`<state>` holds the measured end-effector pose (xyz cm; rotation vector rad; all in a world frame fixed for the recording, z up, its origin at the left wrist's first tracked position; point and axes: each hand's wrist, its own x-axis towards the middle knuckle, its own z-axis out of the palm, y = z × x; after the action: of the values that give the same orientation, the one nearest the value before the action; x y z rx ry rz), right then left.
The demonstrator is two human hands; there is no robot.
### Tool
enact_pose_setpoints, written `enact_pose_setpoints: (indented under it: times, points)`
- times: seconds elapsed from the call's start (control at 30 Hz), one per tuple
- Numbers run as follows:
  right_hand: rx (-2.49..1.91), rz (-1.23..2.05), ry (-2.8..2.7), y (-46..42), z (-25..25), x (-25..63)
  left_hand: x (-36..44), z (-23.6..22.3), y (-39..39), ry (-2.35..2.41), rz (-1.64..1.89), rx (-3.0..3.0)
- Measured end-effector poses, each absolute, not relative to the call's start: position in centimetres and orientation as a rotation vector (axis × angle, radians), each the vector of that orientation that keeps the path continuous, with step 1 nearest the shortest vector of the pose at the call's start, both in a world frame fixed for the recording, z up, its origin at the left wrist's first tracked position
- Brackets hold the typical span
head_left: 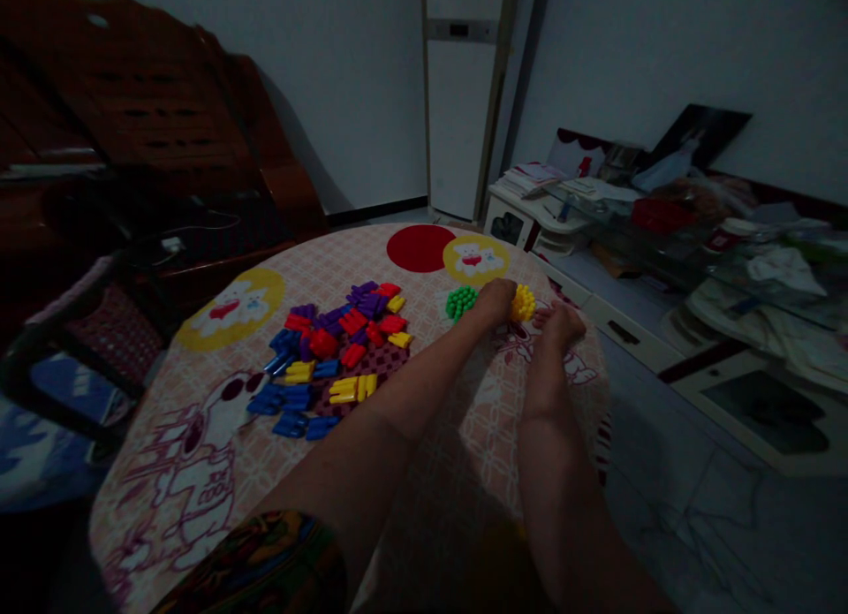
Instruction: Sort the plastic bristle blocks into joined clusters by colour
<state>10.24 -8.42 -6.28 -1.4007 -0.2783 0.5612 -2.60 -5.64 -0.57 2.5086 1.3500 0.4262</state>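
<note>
A cluster of yellow knobbly plastic pieces (523, 303) stands on the table between my two hands. My left hand (496, 303) is against its left side, back of the hand toward me, with the fingers mostly hidden. On the right side, my right hand (562, 324) rests low by the cloth, fingers apart and pointing toward the yellow cluster; I cannot tell whether they touch it. A similar green knobbly cluster (460, 304) sits just left of my left hand, partly covered by it. The scene is dim, and single pieces are hard to make out.
A patterned tablecloth (490, 420) covers the round-edged table. Blue blocks (291, 397), red blocks (354, 322), purple blocks (366, 298) and yellow blocks (353, 388) lie at left. Beyond are a wooden bench (172, 110), a white cabinet (460, 119) and a cluttered TV stand (623, 327).
</note>
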Motion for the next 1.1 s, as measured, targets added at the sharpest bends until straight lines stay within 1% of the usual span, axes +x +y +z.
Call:
enact_pose_setpoints:
  times: [0.13, 0.23, 0.33, 0.4, 0.5, 0.6, 0.73, 0.8, 0.87, 0.93, 1.1]
  points:
    - [-1.411, 0.553, -0.295, -8.6, -6.2, 10.1, -2.2, -0.7, -6.0, 1.359, 0.454, 2.496]
    - [-1.428, 0.54, -0.312, -8.8, -6.3, 10.1, -3.1, -1.0, -7.0, 1.351, 0.586, 2.47]
    - [-1.422, 0.511, -0.326, -8.8, -6.3, 10.1, -6.0, -1.3, -8.6, 1.307, 0.704, 2.447]
    - [-1.414, 0.51, -0.328, -8.8, -6.4, 10.1, -9.1, -1.3, -10.0, 1.301, 0.713, 2.457]
    - [-1.417, 0.526, -0.321, -8.7, -6.5, 10.2, -15.0, -0.7, -12.0, 1.437, 0.66, 2.413]
    - [-1.431, 0.516, -0.335, -8.6, -6.6, 10.4, -21.6, 0.1, -14.1, 1.717, 0.63, 2.269]
    - [-1.46, 0.501, -0.354, -8.4, -6.8, 10.5, -29.6, 0.3, -17.0, 2.257, 0.405, 2.044]
    - [-1.461, 0.509, -0.347, -8.3, -6.7, 10.5, -32.4, -0.2, -18.2, 2.402, 0.244, 1.944]
    - [-1.458, 0.516, -0.335, -8.4, -6.6, 10.4, -34.3, -0.9, -19.1, 2.458, 0.121, 1.884]
    - [-1.447, 0.502, -0.334, -8.6, -6.5, 10.3, -35.1, -1.7, -19.6, 2.466, 0.073, 1.86]
    - [-1.428, 0.465, -0.406, -9.2, -6.6, 10.0, -35.2, -2.4, -19.8, 2.406, 0.158, 1.821]
